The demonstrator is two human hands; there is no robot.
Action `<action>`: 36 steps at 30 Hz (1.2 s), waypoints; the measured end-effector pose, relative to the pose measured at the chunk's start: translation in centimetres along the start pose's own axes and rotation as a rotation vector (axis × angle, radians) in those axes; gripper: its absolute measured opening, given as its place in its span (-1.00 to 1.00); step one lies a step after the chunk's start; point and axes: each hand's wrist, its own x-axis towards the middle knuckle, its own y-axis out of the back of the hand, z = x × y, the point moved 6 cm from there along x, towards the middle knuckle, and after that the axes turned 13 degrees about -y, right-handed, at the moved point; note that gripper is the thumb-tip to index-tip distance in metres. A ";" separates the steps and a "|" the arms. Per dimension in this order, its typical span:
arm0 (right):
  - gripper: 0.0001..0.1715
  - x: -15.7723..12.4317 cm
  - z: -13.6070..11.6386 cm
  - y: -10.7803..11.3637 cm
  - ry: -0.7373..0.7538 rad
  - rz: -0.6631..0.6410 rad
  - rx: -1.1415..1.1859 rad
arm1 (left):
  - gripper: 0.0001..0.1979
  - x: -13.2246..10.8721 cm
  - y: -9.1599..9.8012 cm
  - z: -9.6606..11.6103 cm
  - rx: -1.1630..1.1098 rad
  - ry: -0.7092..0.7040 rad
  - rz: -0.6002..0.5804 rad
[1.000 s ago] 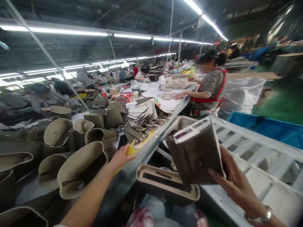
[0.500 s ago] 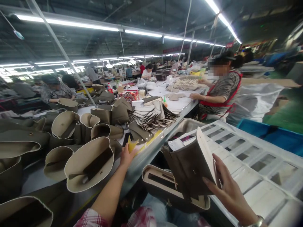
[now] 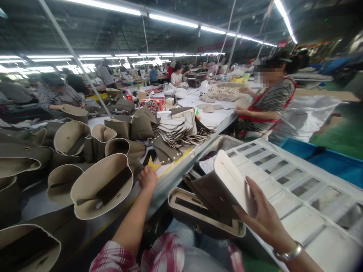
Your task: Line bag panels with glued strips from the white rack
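The left hand (image 3: 148, 177) lies at the front edge of the grey bench (image 3: 172, 179), fingertips touching a small yellow jagged scrap (image 3: 155, 165); whether it pinches the scrap cannot be told. The right hand (image 3: 262, 219) is clamped on a tilted olive-brown leather bag panel with cream lining (image 3: 218, 189), held off the bench's front edge, above an oval cream-rimmed bag base (image 3: 195, 213).
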 end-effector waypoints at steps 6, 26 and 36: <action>-0.05 0.2 -2.3 -2.3 0.118 0.035 -0.011 | -0.56 -2.0 1.3 1.5 -0.094 -0.161 0.073; -0.06 -2.8 -4.0 -8.0 0.483 -0.256 -0.574 | -0.66 -7.4 4.8 7.9 -1.065 -0.267 -0.177; -0.08 -3.5 -4.3 -9.1 0.537 -0.430 -0.711 | -0.54 -8.4 1.0 8.6 -0.745 -0.299 -0.398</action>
